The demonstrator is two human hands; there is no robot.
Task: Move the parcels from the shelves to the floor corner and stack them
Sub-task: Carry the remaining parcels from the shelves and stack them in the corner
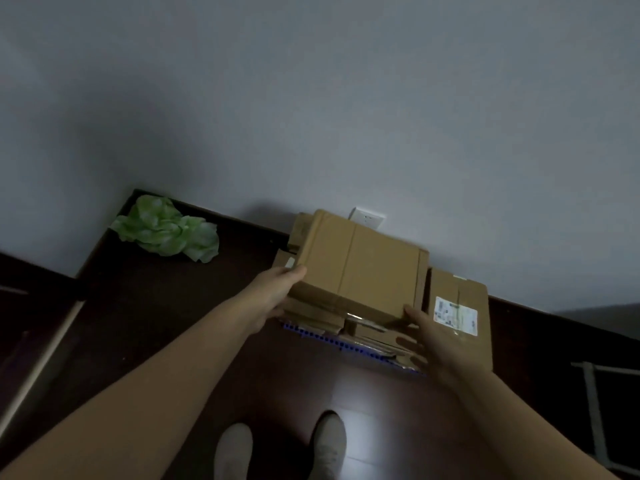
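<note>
In the head view, the top parcel [360,268], a plain brown cardboard box sealed with tape, sits on a stack of flatter parcels [311,310] against the wall [311,98]. The stack stands on the dark floor [173,323], just below a white wall socket [369,216]. The left hand [277,292] grips the box's nine o'clock end, thumb lying over the top edge and fingers tucked out of sight below. The right hand [426,334] is spread wide with straight fingers, and only its thumb touches the box's five o'clock corner, so it steadies rather than holds. A labelled parcel [460,306] lies flat on the floor at three o'clock of the stack, just beside it, and a blue-edged strip [332,341] pokes out under the stack's six o'clock side. A crumpled green plastic bag [169,230] fills the true corner at ten o'clock, well apart from the stack. A white rack frame [595,403] shows at four o'clock, and two pale shoes [329,441] at six o'clock. The main risk appears to be the uneven base. The lower parcels are smaller and staggered, so the box seems to overhang at six o'clock and may tip or slide towards the feet if released before it is square. With only one hand truly gripping, a push from nine o'clock could also skew the box towards the labelled parcel. Whether it lies fully flat cannot be told.
</note>
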